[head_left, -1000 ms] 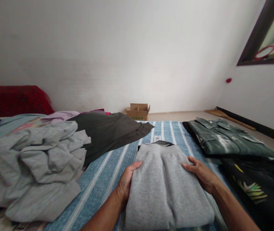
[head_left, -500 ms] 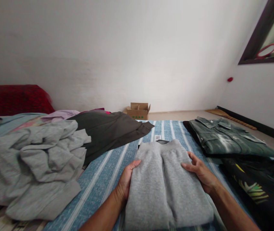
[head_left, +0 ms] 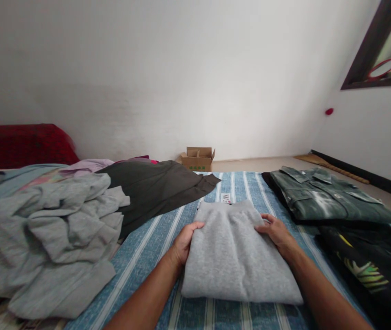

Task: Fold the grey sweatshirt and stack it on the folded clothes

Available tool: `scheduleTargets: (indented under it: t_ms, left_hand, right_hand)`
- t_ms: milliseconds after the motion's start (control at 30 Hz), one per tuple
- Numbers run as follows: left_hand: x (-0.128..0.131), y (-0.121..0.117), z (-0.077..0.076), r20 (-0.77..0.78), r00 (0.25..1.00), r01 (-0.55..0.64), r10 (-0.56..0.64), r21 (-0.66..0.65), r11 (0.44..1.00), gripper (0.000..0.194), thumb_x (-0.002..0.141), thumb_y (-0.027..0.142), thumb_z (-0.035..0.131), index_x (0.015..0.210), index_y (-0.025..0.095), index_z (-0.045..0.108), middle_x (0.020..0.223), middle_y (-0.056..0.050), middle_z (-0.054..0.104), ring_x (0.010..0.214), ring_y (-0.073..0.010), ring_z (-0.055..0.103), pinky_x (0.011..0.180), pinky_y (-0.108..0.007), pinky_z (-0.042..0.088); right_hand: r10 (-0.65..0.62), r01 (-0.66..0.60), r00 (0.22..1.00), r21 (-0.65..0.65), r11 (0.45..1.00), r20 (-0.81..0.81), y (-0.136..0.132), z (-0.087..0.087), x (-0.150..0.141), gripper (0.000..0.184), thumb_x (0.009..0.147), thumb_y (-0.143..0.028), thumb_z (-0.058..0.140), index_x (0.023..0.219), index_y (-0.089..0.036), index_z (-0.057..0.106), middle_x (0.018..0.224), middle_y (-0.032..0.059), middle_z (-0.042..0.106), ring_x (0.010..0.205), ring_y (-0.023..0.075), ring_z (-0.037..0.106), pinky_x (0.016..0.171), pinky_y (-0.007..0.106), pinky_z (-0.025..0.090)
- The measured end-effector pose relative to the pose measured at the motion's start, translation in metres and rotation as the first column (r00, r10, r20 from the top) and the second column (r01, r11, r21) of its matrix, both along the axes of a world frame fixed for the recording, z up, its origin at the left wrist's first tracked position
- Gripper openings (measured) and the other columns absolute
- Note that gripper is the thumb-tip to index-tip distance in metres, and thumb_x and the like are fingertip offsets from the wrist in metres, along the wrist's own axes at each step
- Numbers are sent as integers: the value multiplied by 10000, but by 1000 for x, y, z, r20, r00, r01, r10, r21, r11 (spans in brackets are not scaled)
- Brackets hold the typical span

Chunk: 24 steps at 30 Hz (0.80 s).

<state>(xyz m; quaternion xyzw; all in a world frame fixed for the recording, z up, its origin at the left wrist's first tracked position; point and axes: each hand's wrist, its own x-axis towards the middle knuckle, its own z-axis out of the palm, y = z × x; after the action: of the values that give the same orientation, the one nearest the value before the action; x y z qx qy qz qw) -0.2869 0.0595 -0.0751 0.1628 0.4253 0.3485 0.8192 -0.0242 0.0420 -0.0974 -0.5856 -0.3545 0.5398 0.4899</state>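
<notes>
A folded light grey sweatshirt (head_left: 238,256) lies in front of me on the blue striped bed sheet (head_left: 147,240), its ribbed band at the far end. My left hand (head_left: 186,238) holds its left edge, thumb on top and the other fingers mostly hidden beneath or behind. On the opposite edge, near the upper corner, my right hand (head_left: 276,233) grips the cloth the same way, with a few fingers showing along the side.
Left are a crumpled grey garment (head_left: 64,238) and dark trousers (head_left: 154,185). Right are a folded green denim jacket (head_left: 329,195) and a black printed garment (head_left: 363,261). A cardboard box (head_left: 197,160) stands beyond the bed, near the wall.
The sweatshirt's near edge has moved away from me and lies flatter; its centre crease has smoothed. Both hands still hold the sides, the right slightly further in.
</notes>
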Motion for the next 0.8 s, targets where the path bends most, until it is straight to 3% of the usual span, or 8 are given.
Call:
scheduleTargets:
  t_ms: [133,267,533,700,800]
  left_hand:
    - [-3,-2,-1,-85,996,-16,17,21,1000,362,715,132,556,1071,75,597,698,-79,708,585,-253,679,582,-360,552]
    - [-1,-1,4,-189,975,-94,115,118,989,416,661,43,548,1072,101,581,682,-54,701,558,-229,671,567,-334,543]
    - [3,-1,9,-180,983,-24,23,-5,1000,347,703,99,546,1044,74,607,673,-77,707,562,-255,674,592,-363,552]
    - [3,-22,23,-209,973,-86,99,74,994,289,780,179,558,1046,84,616,736,-75,720,626,-225,685,648,-316,547]
    - [-5,-48,29,-261,962,-47,80,131,990,303,798,252,599,1056,94,625,799,-80,726,700,-224,687,668,-295,532]
  right_hand:
    - [-14,13,1000,37,999,16,-2,-5,4,497,503,-221,724,968,-260,553,840,5,673,718,216,640,622,323,490]
    - [-56,43,982,77,996,178,-1,-1,5,588,524,-200,718,1083,-262,548,785,11,655,769,232,637,631,319,474]
    - [-55,35,964,83,996,259,4,-13,5,591,528,-204,681,1101,-223,535,707,-25,586,601,170,561,556,289,432]
    - [-63,37,956,94,995,285,4,-12,6,593,525,-183,676,1102,-208,542,678,-35,568,584,157,543,547,270,414]
    - [-69,42,953,98,994,296,5,-11,6,595,529,-175,674,1109,-211,550,692,-31,585,600,157,555,558,262,418]
